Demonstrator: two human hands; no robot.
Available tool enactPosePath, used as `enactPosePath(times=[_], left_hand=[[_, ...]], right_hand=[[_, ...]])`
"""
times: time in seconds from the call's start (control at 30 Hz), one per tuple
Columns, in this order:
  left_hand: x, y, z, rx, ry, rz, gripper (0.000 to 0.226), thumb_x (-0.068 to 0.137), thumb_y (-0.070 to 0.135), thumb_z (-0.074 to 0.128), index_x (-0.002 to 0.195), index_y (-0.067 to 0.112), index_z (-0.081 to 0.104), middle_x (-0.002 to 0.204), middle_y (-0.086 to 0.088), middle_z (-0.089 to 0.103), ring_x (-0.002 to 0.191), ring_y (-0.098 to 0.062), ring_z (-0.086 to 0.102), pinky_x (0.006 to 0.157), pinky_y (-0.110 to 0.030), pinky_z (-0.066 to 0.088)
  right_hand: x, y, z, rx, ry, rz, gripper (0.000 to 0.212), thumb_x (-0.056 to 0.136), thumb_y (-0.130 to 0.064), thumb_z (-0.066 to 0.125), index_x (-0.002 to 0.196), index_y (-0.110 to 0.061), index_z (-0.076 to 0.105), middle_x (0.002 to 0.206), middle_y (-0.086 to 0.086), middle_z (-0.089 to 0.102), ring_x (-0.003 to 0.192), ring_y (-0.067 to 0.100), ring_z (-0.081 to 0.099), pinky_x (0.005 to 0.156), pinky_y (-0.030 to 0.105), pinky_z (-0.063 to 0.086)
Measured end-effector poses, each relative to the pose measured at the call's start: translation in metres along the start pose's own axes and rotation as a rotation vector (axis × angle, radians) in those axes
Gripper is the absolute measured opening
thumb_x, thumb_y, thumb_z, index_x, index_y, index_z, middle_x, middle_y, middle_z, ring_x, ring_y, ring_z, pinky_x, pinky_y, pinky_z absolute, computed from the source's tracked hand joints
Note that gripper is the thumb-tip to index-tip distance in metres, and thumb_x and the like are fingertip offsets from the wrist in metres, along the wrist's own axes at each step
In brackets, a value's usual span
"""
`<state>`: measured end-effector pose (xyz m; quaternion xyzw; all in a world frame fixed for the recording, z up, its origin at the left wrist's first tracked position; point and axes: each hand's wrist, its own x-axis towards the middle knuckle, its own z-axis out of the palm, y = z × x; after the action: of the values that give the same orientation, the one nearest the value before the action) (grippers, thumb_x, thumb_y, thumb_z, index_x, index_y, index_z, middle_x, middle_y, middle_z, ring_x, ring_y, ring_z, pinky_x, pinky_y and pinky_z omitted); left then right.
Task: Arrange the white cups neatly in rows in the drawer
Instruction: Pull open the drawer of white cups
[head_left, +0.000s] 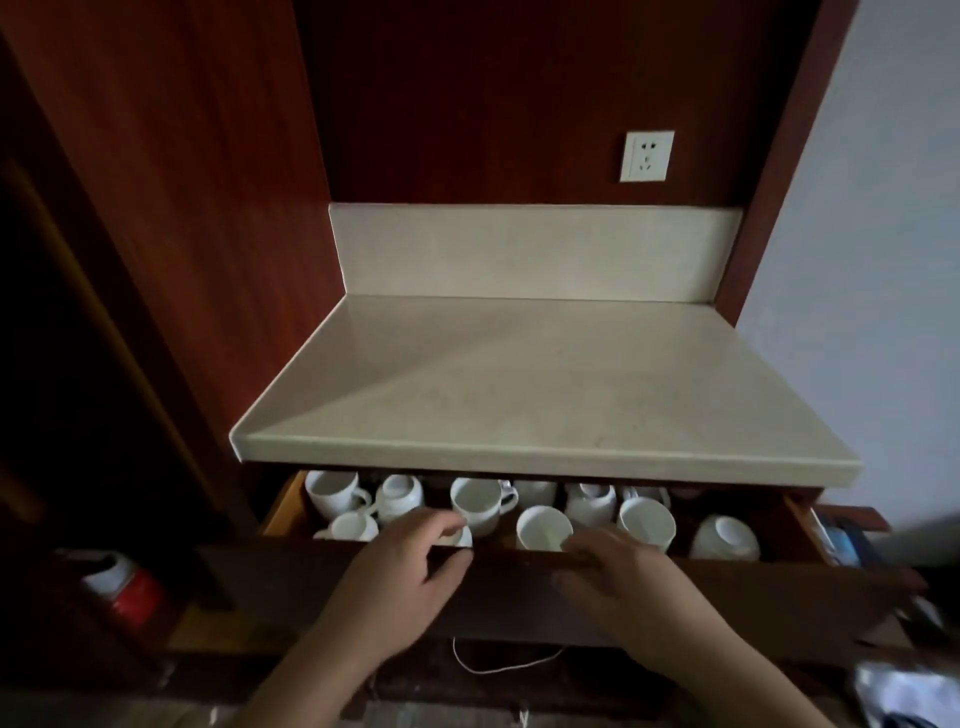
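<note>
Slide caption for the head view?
Left hand grips a small cup in the open drawer of jumbled white cups; right hand reaches in alongside.

Both arms reach forward from the bottom edge, bare to the wrist, hands side by side and slightly apart. The left hand (400, 571) lies palm down, its fingers (431, 522) stretched forward and lightly bent, the thumb (449, 564) spread apart below them. The right hand (623, 582) is also palm down, blurred, fingers bent downward at the tips; whether either hand grips anything cannot be told
</note>
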<state>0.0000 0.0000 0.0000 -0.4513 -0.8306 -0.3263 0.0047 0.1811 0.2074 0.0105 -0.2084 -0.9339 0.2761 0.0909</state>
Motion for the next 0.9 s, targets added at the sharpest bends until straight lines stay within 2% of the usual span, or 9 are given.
enactPosePath(times=[0.1, 0.17, 0.27, 0.37, 0.47, 0.63, 0.7, 0.8, 0.9], left_hand=[[0.021, -0.009, 0.032, 0.171, -0.131, 0.005, 0.045, 0.095, 0.063, 0.054, 0.127, 0.032, 0.063, 0.12, 0.015, 0.065, 0.11, -0.006, 0.062, 0.088, -0.028, 0.051], [0.023, -0.016, 0.046, 0.359, -0.185, -0.002, 0.054, 0.094, 0.073, 0.039, 0.109, 0.029, 0.067, 0.107, 0.01, 0.07, 0.099, -0.014, 0.066, 0.078, -0.034, 0.048], [0.023, -0.016, 0.055, 0.458, -0.124, 0.009, 0.059, 0.094, 0.077, 0.027, 0.08, 0.028, 0.055, 0.087, 0.005, 0.068, 0.083, -0.016, 0.064, 0.068, -0.036, 0.042], [0.022, -0.012, 0.053, 0.454, -0.145, -0.065, 0.06, 0.095, 0.078, 0.028, 0.072, 0.027, 0.052, 0.082, 0.003, 0.067, 0.076, -0.018, 0.064, 0.061, -0.035, 0.041], [0.015, -0.008, 0.053, 0.493, -0.185, -0.101, 0.065, 0.095, 0.078, 0.027, 0.078, 0.025, 0.06, 0.089, 0.004, 0.069, 0.081, -0.019, 0.064, 0.062, -0.034, 0.04], [-0.012, -0.006, 0.054, 0.51, -0.217, -0.078, 0.071, 0.092, 0.081, 0.019, 0.107, 0.036, 0.071, 0.104, 0.011, 0.07, 0.093, -0.014, 0.065, 0.072, -0.035, 0.049], [-0.023, -0.004, 0.052, 0.496, -0.277, -0.069, 0.072, 0.092, 0.081, 0.018, 0.104, 0.036, 0.072, 0.102, 0.01, 0.067, 0.093, -0.014, 0.063, 0.073, -0.035, 0.047], [-0.036, 0.002, 0.043, 0.445, -0.372, -0.092, 0.069, 0.093, 0.081, 0.022, 0.09, 0.031, 0.07, 0.094, 0.009, 0.061, 0.084, -0.013, 0.059, 0.062, -0.033, 0.04], [-0.048, 0.004, 0.037, 0.436, -0.441, -0.09, 0.068, 0.092, 0.083, 0.021, 0.086, 0.031, 0.065, 0.089, 0.009, 0.064, 0.081, -0.013, 0.06, 0.061, -0.032, 0.043]], right_hand=[[0.023, 0.005, 0.016, -0.124, -0.012, 0.018, 0.059, 0.089, -0.067, 0.056, 0.139, -0.034, 0.053, 0.133, -0.014, 0.055, 0.122, 0.008, 0.051, 0.096, 0.025, 0.042], [0.032, 0.016, 0.024, -0.207, -0.084, 0.084, 0.067, 0.09, -0.072, 0.05, 0.143, -0.031, 0.05, 0.14, -0.007, 0.054, 0.129, 0.016, 0.05, 0.101, 0.033, 0.042], [0.035, 0.017, 0.034, -0.425, -0.094, 0.063, 0.064, 0.09, -0.078, 0.036, 0.121, -0.028, 0.06, 0.122, -0.002, 0.065, 0.109, 0.021, 0.063, 0.081, 0.037, 0.045], [0.034, 0.017, 0.038, -0.517, -0.108, 0.08, 0.069, 0.089, -0.084, 0.03, 0.102, -0.025, 0.063, 0.096, -0.002, 0.07, 0.086, 0.019, 0.067, 0.067, 0.033, 0.05], [0.029, 0.018, 0.038, -0.533, -0.145, 0.092, 0.074, 0.085, -0.088, 0.028, 0.1, -0.025, 0.062, 0.091, -0.002, 0.07, 0.083, 0.02, 0.068, 0.07, 0.034, 0.055], [0.009, 0.019, 0.043, -0.553, -0.218, 0.039, 0.083, 0.081, -0.093, 0.022, 0.101, -0.025, 0.066, 0.093, -0.003, 0.07, 0.087, 0.019, 0.067, 0.069, 0.034, 0.051], [0.0, 0.017, 0.045, -0.546, -0.238, 0.053, 0.088, 0.078, -0.096, 0.02, 0.093, -0.025, 0.069, 0.088, -0.004, 0.069, 0.083, 0.017, 0.065, 0.067, 0.032, 0.05], [-0.016, 0.013, 0.05, -0.532, -0.243, 0.049, 0.086, 0.076, -0.097, 0.021, 0.086, -0.026, 0.07, 0.082, -0.007, 0.067, 0.076, 0.012, 0.062, 0.059, 0.028, 0.042], [-0.031, 0.01, 0.054, -0.514, -0.221, 0.046, 0.085, 0.077, -0.096, 0.021, 0.087, -0.027, 0.07, 0.082, -0.009, 0.065, 0.075, 0.01, 0.06, 0.058, 0.027, 0.039]])
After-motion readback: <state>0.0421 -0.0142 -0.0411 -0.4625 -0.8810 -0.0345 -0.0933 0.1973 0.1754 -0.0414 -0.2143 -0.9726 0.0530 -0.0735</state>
